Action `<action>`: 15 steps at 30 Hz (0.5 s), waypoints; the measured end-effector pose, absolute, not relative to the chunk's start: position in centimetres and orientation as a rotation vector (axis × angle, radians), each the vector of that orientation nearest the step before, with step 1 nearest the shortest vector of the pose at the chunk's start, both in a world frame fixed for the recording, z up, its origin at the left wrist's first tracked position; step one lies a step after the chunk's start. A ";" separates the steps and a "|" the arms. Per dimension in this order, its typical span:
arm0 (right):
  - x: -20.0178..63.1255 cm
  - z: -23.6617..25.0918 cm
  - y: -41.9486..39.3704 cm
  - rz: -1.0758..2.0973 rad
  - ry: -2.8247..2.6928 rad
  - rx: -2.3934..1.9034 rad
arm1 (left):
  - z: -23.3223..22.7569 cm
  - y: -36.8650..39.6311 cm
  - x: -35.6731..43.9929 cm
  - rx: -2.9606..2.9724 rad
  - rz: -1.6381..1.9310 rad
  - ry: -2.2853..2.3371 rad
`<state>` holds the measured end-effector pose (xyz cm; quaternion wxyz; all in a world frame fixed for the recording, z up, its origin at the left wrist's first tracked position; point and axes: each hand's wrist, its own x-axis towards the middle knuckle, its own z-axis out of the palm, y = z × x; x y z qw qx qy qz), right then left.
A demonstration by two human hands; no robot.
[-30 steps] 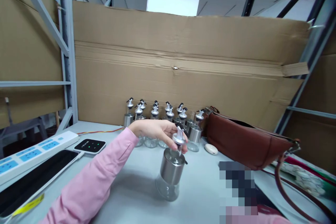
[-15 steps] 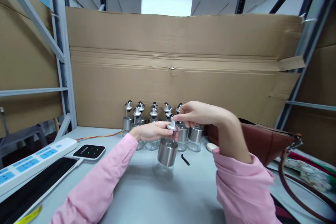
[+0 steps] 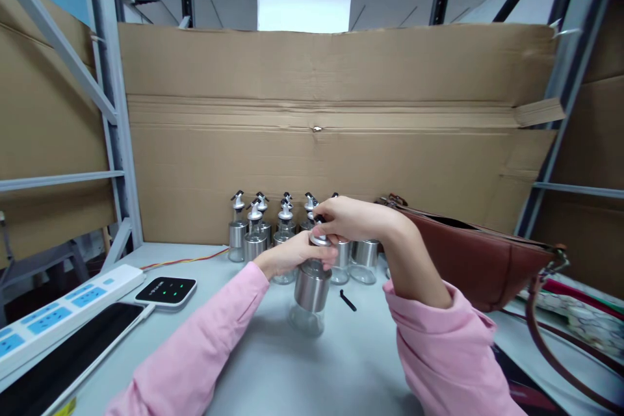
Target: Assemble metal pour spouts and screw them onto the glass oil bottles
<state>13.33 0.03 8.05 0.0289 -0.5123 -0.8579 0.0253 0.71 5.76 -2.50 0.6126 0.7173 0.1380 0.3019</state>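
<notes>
Both hands on one dispenser bottle (image 3: pixel 310 296) on worktop (image 3: pixel 341 364): left hand (image 3: pixel 287 257) at neck, right hand (image 3: pixel 348 218) covering spout, probably gripping it.

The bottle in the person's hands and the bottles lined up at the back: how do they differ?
The held bottle stands alone near the front; the back bottles cluster against the cardboard. Both hands, left hand and right hand, cover the held bottle's top; the back bottles' spouts show untouched. All share steel collars over clear glass.

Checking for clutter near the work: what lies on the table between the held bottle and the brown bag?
In the head view, a small black stick-like piece lies on the table between the bottle and brown bag.
</notes>
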 end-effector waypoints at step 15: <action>13.6 8.3 -0.3 0.173 -2.641 -1.385 | -3.0 5.2 1.7 1.464 0.721 0.185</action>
